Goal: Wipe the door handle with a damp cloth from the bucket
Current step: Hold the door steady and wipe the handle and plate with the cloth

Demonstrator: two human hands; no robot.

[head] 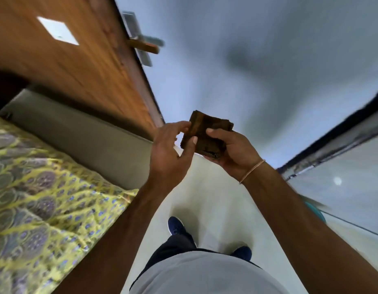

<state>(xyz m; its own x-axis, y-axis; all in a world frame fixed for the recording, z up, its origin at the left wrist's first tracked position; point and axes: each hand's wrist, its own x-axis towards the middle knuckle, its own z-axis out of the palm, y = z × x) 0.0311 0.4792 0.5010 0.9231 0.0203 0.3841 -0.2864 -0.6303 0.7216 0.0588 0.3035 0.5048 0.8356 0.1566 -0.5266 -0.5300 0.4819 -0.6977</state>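
Observation:
A folded dark brown cloth [207,134] is held between both hands in front of me, well above the floor. My right hand [232,151] cups it from below with the thumb on top. My left hand [171,149] pinches its left edge between thumb and fingers. The door handle [145,44], a metal plate with a lever, sticks out from the edge of the open wooden door [82,66] at the upper left, far beyond the cloth. A sliver of a teal object, perhaps the bucket [317,209], shows behind my right forearm.
A bed with a yellow patterned cover [46,198] fills the lower left, beside a grey bed frame [82,132]. A pale wall [258,60] lies ahead. A glossy surface with a dark edge [343,162] runs along the right. My feet in dark blue shoes stand on the light floor [215,198].

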